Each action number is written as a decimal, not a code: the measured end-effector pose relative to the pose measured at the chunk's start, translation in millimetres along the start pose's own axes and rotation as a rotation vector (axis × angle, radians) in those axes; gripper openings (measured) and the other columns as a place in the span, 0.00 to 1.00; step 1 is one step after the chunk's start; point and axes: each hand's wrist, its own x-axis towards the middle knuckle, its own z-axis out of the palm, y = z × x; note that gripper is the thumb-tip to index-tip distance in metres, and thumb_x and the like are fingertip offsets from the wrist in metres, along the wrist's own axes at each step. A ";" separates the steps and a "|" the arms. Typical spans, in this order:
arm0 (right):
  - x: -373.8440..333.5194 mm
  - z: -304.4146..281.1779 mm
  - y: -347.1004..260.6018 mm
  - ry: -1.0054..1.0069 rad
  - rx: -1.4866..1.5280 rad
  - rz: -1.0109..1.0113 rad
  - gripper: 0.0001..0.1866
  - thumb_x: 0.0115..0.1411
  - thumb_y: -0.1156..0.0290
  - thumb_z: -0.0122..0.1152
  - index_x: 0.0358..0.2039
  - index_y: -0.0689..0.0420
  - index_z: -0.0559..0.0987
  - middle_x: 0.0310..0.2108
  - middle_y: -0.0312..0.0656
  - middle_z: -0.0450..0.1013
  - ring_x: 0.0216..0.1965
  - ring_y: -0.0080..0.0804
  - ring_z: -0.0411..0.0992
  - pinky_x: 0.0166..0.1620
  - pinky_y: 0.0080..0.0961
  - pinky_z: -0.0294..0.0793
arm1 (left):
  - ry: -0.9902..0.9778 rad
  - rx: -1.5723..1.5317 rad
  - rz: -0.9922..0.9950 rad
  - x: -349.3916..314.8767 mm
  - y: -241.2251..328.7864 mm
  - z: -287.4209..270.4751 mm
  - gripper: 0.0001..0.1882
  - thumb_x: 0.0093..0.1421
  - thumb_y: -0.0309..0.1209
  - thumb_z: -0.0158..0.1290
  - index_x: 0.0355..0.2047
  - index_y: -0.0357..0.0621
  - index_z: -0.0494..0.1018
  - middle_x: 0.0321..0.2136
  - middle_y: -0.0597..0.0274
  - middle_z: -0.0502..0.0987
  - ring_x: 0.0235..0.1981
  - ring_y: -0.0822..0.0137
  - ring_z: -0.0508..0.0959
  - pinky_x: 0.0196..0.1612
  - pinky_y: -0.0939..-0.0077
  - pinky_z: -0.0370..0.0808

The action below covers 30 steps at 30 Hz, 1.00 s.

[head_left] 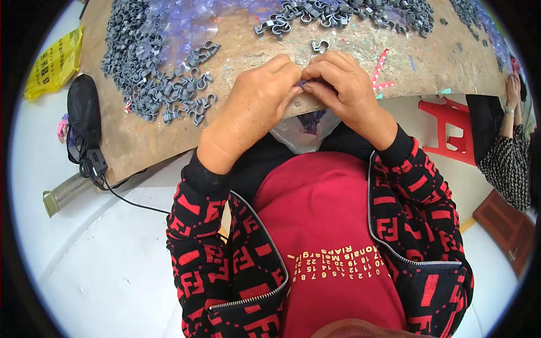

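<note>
My left hand (pixel 253 104) and my right hand (pixel 346 84) meet at the near edge of the table, fingertips almost touching. Between them both pinch a small purple piece (pixel 302 83); the fingers cover most of it, so its kind does not show. Just beyond my right hand lies a single grey plastic clip (pixel 320 46). A large heap of similar grey clips (pixel 135 73) spreads to the left of my left hand. Translucent purple suction cups (pixel 189 34) are piled beside that heap. Below my hands, a clear plastic bag (pixel 304 143) with dark purple bits hangs over my lap.
More grey clips (pixel 338 14) lie along the far side of the wooden table (pixel 248 53). Red dotted strips (pixel 380 70) sit on the right. A black mesh object with a cable (pixel 84 112) is at the left edge. A co-worker's hand (pixel 513 93) and a red stool (pixel 448 129) are at right.
</note>
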 end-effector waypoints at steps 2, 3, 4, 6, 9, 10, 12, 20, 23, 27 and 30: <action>0.1 1.0 0.6 -0.010 -0.001 0.005 0.10 0.50 0.74 0.66 0.34 0.57 0.78 0.34 0.42 0.73 0.37 0.42 0.72 0.39 0.32 0.71 | -0.015 -0.009 -0.018 0.6 -1.1 0.3 0.09 0.54 0.25 0.57 0.33 0.38 0.69 0.32 0.52 0.71 0.32 0.47 0.75 0.33 0.59 0.74; -0.3 1.8 0.8 -0.016 -0.003 0.007 0.10 0.50 0.75 0.66 0.34 0.57 0.78 0.35 0.42 0.73 0.37 0.43 0.72 0.39 0.32 0.71 | -0.018 -0.014 -0.022 0.3 -1.5 1.2 0.09 0.54 0.25 0.57 0.33 0.38 0.69 0.32 0.52 0.71 0.32 0.47 0.75 0.33 0.59 0.74; -0.3 0.8 -0.1 -0.014 -0.008 0.007 0.10 0.50 0.75 0.66 0.34 0.57 0.78 0.35 0.42 0.73 0.37 0.43 0.72 0.39 0.32 0.71 | -0.012 -0.046 -0.037 1.6 -0.2 1.0 0.08 0.53 0.23 0.57 0.32 0.37 0.69 0.30 0.51 0.70 0.31 0.47 0.74 0.33 0.59 0.72; -1.3 0.1 -2.4 0.000 -0.014 0.022 0.11 0.49 0.75 0.66 0.35 0.57 0.78 0.35 0.43 0.74 0.37 0.43 0.72 0.40 0.33 0.71 | -0.006 -0.079 -0.047 5.1 0.4 -0.6 0.08 0.53 0.22 0.57 0.31 0.36 0.68 0.29 0.51 0.69 0.31 0.47 0.73 0.32 0.60 0.70; 0.1 3.4 -2.1 0.019 -0.023 0.018 0.11 0.49 0.75 0.66 0.35 0.57 0.78 0.36 0.43 0.74 0.37 0.43 0.72 0.40 0.33 0.71 | -0.078 -0.040 -0.055 8.9 -4.5 -6.0 0.09 0.52 0.24 0.58 0.34 0.39 0.71 0.31 0.52 0.71 0.32 0.47 0.75 0.33 0.58 0.73; 0.1 3.8 -2.5 0.018 -0.024 0.023 0.11 0.49 0.75 0.66 0.35 0.57 0.78 0.36 0.43 0.74 0.37 0.43 0.72 0.40 0.33 0.71 | -0.085 -0.061 -0.070 8.9 -5.7 -6.9 0.09 0.52 0.24 0.58 0.33 0.40 0.71 0.30 0.52 0.71 0.32 0.46 0.75 0.34 0.57 0.73; 0.6 3.7 -3.7 0.008 -0.027 0.025 0.12 0.49 0.75 0.66 0.35 0.57 0.78 0.36 0.42 0.74 0.37 0.43 0.72 0.39 0.32 0.71 | -0.094 -0.084 -0.081 9.9 -5.7 -7.8 0.09 0.52 0.24 0.58 0.33 0.40 0.72 0.30 0.52 0.72 0.32 0.46 0.75 0.34 0.57 0.72; 0.7 -0.3 -8.2 -0.063 -0.058 0.068 0.10 0.50 0.75 0.65 0.35 0.56 0.78 0.33 0.41 0.74 0.35 0.41 0.70 0.38 0.32 0.70 | -0.129 -0.094 -0.101 11.2 -16.3 -5.4 0.09 0.50 0.26 0.60 0.30 0.39 0.71 0.30 0.51 0.73 0.34 0.46 0.75 0.35 0.56 0.71; 2.3 -0.8 -9.0 -0.070 -0.034 0.075 0.08 0.51 0.75 0.64 0.34 0.57 0.78 0.32 0.41 0.73 0.34 0.41 0.69 0.38 0.32 0.69 | -0.118 -0.101 -0.125 10.5 -16.5 -4.2 0.10 0.50 0.28 0.61 0.29 0.39 0.71 0.30 0.51 0.73 0.35 0.45 0.75 0.36 0.55 0.71; -2.9 0.1 -7.3 -0.059 -0.016 0.100 0.07 0.52 0.75 0.64 0.33 0.57 0.78 0.31 0.41 0.72 0.35 0.42 0.68 0.38 0.32 0.68 | -0.068 -0.094 -0.061 2.7 -16.9 3.7 0.09 0.50 0.27 0.60 0.27 0.38 0.71 0.31 0.52 0.74 0.34 0.48 0.76 0.35 0.59 0.72; -3.9 1.3 -6.1 -0.036 0.000 0.127 0.07 0.52 0.75 0.64 0.33 0.58 0.78 0.31 0.41 0.72 0.35 0.42 0.69 0.38 0.32 0.68 | 0.181 -0.337 -0.228 -12.6 0.9 17.2 0.07 0.51 0.24 0.58 0.26 0.38 0.70 0.35 0.55 0.76 0.31 0.56 0.77 0.34 0.67 0.74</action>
